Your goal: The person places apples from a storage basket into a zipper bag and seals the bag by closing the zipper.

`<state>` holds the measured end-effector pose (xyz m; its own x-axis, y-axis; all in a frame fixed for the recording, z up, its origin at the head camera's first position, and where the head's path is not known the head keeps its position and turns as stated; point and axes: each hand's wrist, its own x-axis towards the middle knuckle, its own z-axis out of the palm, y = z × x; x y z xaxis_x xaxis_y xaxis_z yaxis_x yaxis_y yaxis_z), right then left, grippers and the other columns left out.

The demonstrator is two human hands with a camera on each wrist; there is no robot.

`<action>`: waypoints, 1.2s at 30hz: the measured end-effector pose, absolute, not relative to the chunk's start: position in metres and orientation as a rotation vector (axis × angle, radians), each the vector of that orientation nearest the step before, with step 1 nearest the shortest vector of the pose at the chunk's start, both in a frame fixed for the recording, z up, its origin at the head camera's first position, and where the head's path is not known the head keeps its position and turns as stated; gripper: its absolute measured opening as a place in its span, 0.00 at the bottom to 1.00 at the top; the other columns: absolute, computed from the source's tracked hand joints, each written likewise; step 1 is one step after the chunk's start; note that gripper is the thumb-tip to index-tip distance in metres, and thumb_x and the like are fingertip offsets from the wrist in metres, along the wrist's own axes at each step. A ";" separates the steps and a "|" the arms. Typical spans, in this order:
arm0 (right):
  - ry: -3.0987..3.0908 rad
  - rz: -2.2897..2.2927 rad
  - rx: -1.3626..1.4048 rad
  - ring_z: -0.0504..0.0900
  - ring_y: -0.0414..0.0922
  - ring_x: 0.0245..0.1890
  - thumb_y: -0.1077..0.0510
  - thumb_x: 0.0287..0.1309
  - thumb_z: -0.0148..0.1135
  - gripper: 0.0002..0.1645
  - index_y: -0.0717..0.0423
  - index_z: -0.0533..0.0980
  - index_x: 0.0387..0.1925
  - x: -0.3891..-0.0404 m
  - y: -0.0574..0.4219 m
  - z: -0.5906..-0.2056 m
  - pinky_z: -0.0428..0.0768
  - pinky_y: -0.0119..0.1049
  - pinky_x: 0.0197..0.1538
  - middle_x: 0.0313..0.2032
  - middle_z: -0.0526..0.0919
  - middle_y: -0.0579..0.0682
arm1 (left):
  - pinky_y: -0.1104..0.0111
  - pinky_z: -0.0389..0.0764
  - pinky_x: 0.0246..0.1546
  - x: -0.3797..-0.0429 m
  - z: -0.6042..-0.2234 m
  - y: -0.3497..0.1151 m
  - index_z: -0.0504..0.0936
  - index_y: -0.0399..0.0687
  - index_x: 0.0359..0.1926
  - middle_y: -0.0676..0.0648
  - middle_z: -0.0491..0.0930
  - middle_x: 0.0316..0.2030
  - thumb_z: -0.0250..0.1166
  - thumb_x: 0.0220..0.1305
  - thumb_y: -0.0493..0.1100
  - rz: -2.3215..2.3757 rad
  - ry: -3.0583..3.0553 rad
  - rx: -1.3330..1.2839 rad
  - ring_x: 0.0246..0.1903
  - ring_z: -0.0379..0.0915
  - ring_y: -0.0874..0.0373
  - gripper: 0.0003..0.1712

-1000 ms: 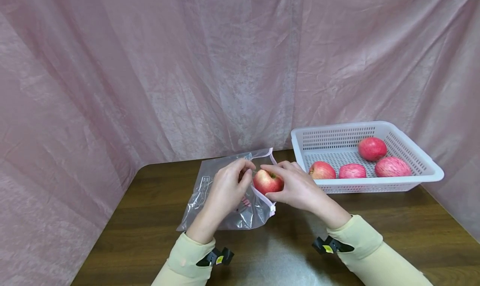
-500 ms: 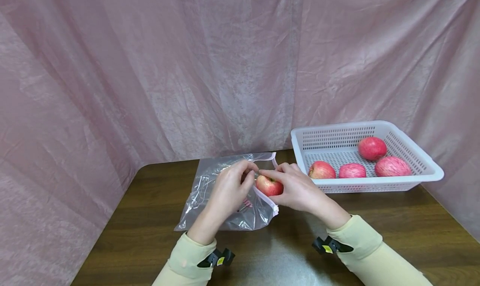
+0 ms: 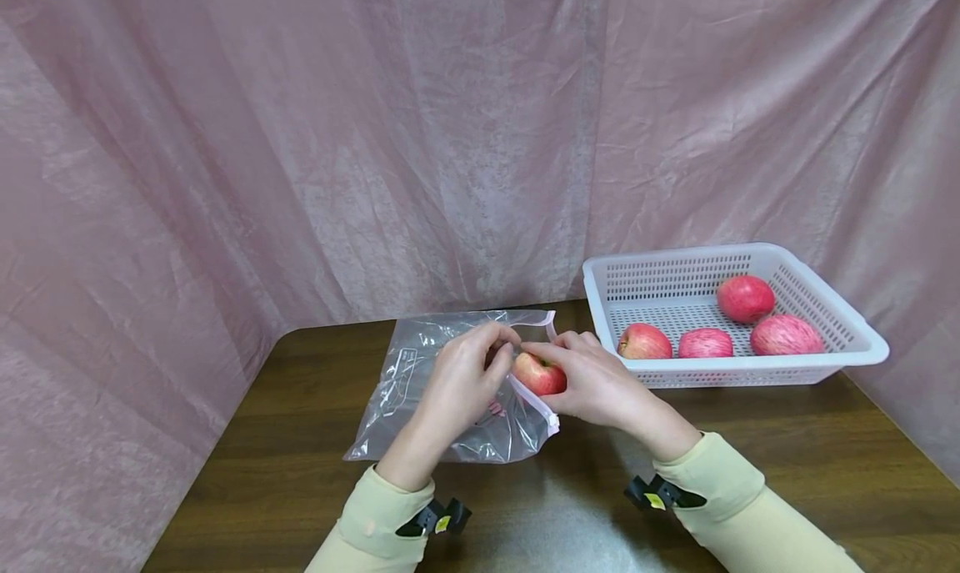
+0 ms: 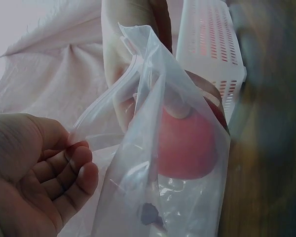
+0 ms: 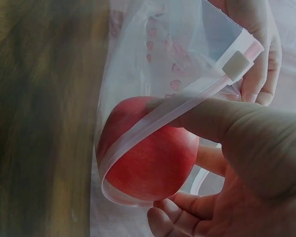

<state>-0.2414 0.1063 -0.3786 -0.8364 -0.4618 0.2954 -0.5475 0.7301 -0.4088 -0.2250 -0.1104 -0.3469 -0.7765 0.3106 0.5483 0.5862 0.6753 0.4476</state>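
Note:
A clear zipper bag (image 3: pixel 480 439) lies on the table with its pink-white zipper edge facing right; a white slider (image 5: pixel 238 66) sits on that edge. My left hand (image 3: pixel 467 374) pinches the upper layer of the bag's mouth between thumb and fingers and holds it raised. With its thumb and fingers, my right hand (image 3: pixel 592 377) grips a red-yellow apple (image 3: pixel 538 376) at the mouth. In the right wrist view the zipper edge crosses in front of the apple, which sits partly inside the bag. Through the plastic in the left wrist view, the apple (image 4: pixel 187 148) shows red.
A white perforated basket (image 3: pixel 750 371) stands at the right on the brown wooden table (image 3: pixel 277 439), holding several apples, one of them a red apple (image 3: pixel 745 298) at its back. Behind the table hangs a pink curtain (image 3: pixel 450 139).
The apple's visible part has shrunk as the bag's mouth and zipper edge shifted slightly right over it. The left hand has moved slightly right with the bag; the right hand has barely moved.

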 end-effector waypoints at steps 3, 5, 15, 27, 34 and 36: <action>-2.754 0.747 0.804 0.77 0.53 0.47 0.41 0.56 0.84 0.41 0.45 0.83 0.70 -0.241 0.106 -0.379 0.76 0.45 0.44 0.51 0.85 0.55 | 0.61 0.80 0.37 -0.225 -0.347 -0.110 0.90 0.48 0.45 0.55 0.85 0.33 0.67 0.72 0.34 -0.862 -2.458 -0.702 0.31 0.77 0.60 0.07; -2.757 0.756 0.798 0.77 0.53 0.47 0.41 0.56 0.84 0.42 0.45 0.82 0.71 -0.242 0.106 -0.379 0.76 0.45 0.44 0.52 0.85 0.56 | 0.62 0.80 0.37 -0.225 -0.347 -0.110 0.90 0.48 0.46 0.55 0.85 0.33 0.67 0.73 0.34 -0.864 -2.464 -0.699 0.31 0.77 0.60 0.08; -2.778 0.830 0.819 0.76 0.47 0.41 0.49 0.59 0.82 0.39 0.48 0.81 0.71 -0.243 0.106 -0.378 0.74 0.44 0.44 0.36 0.84 0.47 | 0.65 0.80 0.33 -0.225 -0.347 -0.111 0.90 0.48 0.46 0.53 0.86 0.35 0.68 0.72 0.33 -0.898 -2.437 -0.656 0.30 0.76 0.61 0.08; -2.716 0.853 0.760 0.74 0.48 0.41 0.48 0.62 0.82 0.37 0.53 0.83 0.70 -0.243 0.105 -0.372 0.72 0.41 0.39 0.32 0.82 0.45 | 0.66 0.80 0.32 -0.228 -0.344 -0.117 0.91 0.46 0.45 0.52 0.88 0.36 0.68 0.71 0.32 -0.979 -2.347 -0.554 0.30 0.79 0.60 0.08; -2.673 0.930 0.738 0.78 0.51 0.50 0.46 0.65 0.81 0.30 0.47 0.86 0.66 -0.241 0.105 -0.373 0.77 0.46 0.45 0.42 0.90 0.48 | 0.67 0.79 0.31 -0.227 -0.341 -0.120 0.91 0.46 0.45 0.52 0.86 0.34 0.69 0.72 0.32 -1.027 -2.338 -0.513 0.30 0.77 0.60 0.07; -2.667 0.938 0.741 0.80 0.52 0.53 0.45 0.65 0.81 0.29 0.46 0.87 0.65 -0.241 0.106 -0.375 0.79 0.49 0.49 0.48 0.91 0.48 | 0.67 0.79 0.31 -0.228 -0.342 -0.120 0.91 0.46 0.45 0.53 0.86 0.34 0.69 0.72 0.32 -1.029 -2.336 -0.506 0.29 0.78 0.60 0.07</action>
